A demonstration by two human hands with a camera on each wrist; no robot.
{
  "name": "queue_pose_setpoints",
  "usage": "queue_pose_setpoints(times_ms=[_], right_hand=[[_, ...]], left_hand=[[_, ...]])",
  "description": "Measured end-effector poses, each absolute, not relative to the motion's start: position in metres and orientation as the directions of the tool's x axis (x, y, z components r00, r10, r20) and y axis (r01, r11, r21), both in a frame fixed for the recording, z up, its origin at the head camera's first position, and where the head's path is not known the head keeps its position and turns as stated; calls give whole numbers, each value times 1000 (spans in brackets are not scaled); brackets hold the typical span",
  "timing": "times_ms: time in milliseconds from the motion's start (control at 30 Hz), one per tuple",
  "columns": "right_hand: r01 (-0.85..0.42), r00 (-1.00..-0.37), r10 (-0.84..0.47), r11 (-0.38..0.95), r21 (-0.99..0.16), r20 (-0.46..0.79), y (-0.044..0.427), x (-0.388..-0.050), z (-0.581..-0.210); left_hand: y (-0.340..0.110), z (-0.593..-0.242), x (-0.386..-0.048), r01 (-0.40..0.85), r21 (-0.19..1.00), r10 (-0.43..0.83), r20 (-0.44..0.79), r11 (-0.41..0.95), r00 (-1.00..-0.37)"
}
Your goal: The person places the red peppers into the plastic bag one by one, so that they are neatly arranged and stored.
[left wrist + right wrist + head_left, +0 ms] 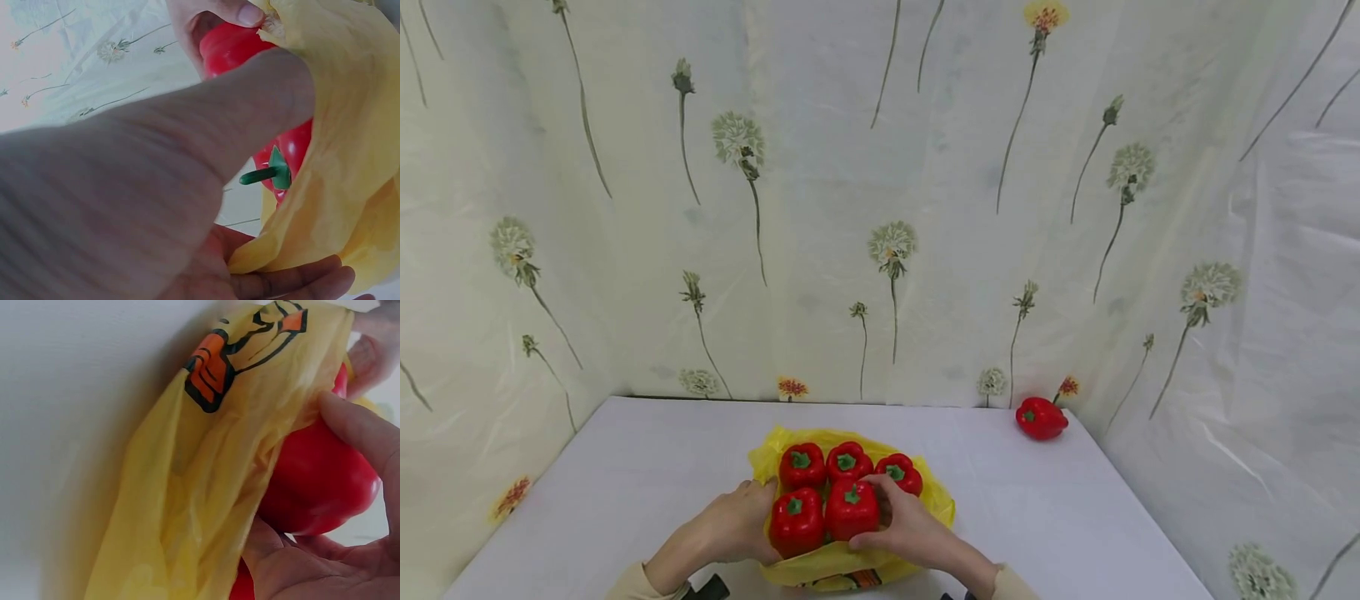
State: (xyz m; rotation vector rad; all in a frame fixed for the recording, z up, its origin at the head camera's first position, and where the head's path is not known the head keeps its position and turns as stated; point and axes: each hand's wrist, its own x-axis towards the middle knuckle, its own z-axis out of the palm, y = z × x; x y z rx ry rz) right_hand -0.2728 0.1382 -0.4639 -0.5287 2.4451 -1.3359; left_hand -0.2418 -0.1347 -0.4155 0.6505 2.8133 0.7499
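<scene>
A yellow plastic bag (940,500) lies spread open on the table, with several red bell peppers (797,521) in it, their green stems facing up. At the bag's front right, my right hand (906,525) grips a red bell pepper (852,515) between thumb and fingers; the right wrist view shows this bell pepper (328,475) beside the bag's edge. My left hand (737,525) holds the bag's left edge. In the left wrist view its thumb reaches inside the bag and its fingers (300,281) lie outside; the thumb's tip is hidden.
Another red bell pepper (1041,418) lies on its side at the table's far right corner. A white cloth covers the table (655,450). Behind and at both sides hangs a flower-printed curtain (820,208).
</scene>
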Motion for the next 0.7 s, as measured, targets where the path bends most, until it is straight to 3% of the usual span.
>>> queue_pose_setpoints(times_ms=[700], right_hand=[[-201,-901,-426,577,-792,-82,129,-277,-476]], left_hand=[[-135,-418,-243,358,547,459,-53,757,-887]])
